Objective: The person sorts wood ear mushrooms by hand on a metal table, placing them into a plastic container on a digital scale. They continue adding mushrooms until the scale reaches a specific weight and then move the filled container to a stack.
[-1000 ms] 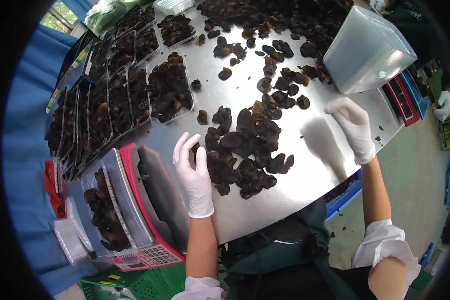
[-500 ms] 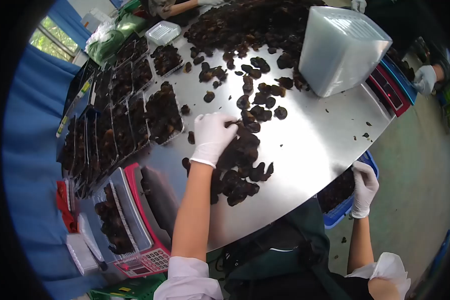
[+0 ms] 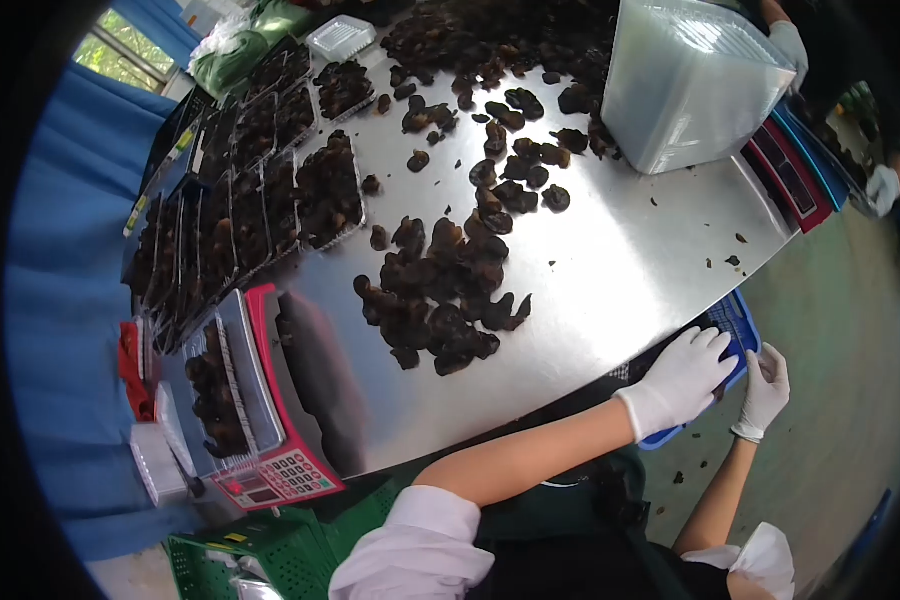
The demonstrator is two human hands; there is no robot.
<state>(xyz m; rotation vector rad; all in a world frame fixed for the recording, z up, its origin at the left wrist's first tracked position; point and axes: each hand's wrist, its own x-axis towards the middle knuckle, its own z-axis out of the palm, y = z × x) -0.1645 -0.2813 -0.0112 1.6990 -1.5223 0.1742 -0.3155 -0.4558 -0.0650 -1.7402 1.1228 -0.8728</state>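
Note:
Both my hands wear white gloves and are at the blue basket (image 3: 660, 438) below the table's right edge. My left hand (image 3: 682, 378) lies across the basket with its fingers stretched toward the far side, hiding most of what is inside. At the basket's right rim, my right hand (image 3: 767, 395) has its fingers and thumb closed on the edge. A loose heap of dark, curled pieces like wood ear mushrooms (image 3: 440, 285) rests on the metal table, apart from both hands.
Clear trays of the same dark pieces (image 3: 330, 190) line the table's left side. A red scale (image 3: 295, 470) holds a part-filled tray (image 3: 215, 395). Stacked clear containers (image 3: 690, 95) stand near another scale (image 3: 785, 175). A co-worker's gloved hand (image 3: 882, 190) is at far right.
My left hand has left the dark heap and crossed right to the basket. The heap is now fully visible. My right hand has shifted slightly right along the basket.

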